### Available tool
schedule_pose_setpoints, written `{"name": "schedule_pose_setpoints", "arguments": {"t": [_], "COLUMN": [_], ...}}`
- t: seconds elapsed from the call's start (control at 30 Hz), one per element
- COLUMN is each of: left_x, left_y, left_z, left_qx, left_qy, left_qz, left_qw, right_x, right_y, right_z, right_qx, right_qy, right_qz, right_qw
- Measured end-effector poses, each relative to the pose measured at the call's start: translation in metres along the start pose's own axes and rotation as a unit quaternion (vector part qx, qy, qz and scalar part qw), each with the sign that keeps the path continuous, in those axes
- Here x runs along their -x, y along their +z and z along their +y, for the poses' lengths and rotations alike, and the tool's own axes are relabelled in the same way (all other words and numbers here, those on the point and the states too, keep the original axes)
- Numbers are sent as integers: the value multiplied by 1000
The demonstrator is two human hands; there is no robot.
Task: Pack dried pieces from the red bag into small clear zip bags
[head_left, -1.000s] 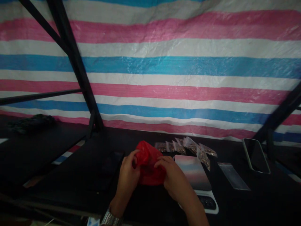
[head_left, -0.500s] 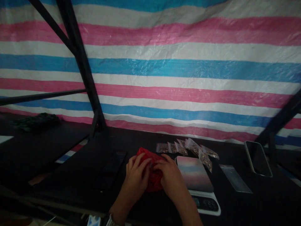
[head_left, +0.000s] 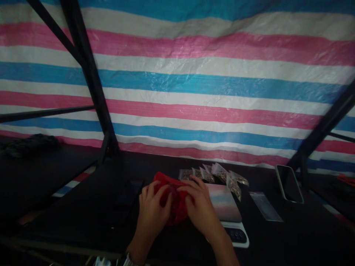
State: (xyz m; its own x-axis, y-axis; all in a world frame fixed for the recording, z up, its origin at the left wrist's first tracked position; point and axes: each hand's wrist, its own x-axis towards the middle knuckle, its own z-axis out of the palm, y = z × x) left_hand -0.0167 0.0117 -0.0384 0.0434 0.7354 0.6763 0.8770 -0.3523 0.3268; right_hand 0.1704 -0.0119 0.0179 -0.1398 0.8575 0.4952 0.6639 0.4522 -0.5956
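Observation:
A crumpled red plastic bag (head_left: 174, 201) lies on the black table (head_left: 83, 221) in front of me. My left hand (head_left: 154, 212) grips its left side with the fingers curled over the top. Gripping the bag's right side is my right hand (head_left: 199, 207), fingers bent onto the plastic. Both hands press close together over the bag. Just right of the hands stands a small digital scale (head_left: 227, 207) with a shiny platform.
Several small clear packets of brown bits (head_left: 219, 175) lie behind the scale. An empty clear bag (head_left: 264, 211) and a phone (head_left: 289, 178) lie to the right. A dark flat object (head_left: 129, 192) sits left of the bag. Black frame posts (head_left: 91, 81) stand before a striped tarp (head_left: 208, 85).
The red bag has been squashed lower and smaller. My two hands have closed in over it, fingers now covering most of its top.

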Motion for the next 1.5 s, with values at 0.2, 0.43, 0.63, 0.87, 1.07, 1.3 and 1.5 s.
{"name": "schedule_pose_setpoints", "arguments": {"t": [0.2,0.43,0.63,0.87,1.07,1.3,1.5], "left_x": [-3,-2,0,0,-2,-5,-3], "left_y": [-17,-25,-27,-31,-29,-22,-22], "left_z": [13,26,40,45,52,62,59], "left_qx": [10,41,43,37,34,34,18], "left_qy": [45,118,161,168,178,195,189], "left_qz": [123,186,218,247,260,271,267], "left_qw": [991,975,962,954,948,942,945], "right_x": [10,17,0,13,21,23,36], "right_y": [-74,-97,-85,-114,-115,-102,-118], "right_z": [68,102,97,113,125,132,143], "right_qx": [64,153,127,47,-58,-52,41], "right_qy": [54,285,310,342,287,272,315], "right_qz": [255,173,187,358,433,350,322], "right_qw": [963,930,923,867,853,895,892]}}
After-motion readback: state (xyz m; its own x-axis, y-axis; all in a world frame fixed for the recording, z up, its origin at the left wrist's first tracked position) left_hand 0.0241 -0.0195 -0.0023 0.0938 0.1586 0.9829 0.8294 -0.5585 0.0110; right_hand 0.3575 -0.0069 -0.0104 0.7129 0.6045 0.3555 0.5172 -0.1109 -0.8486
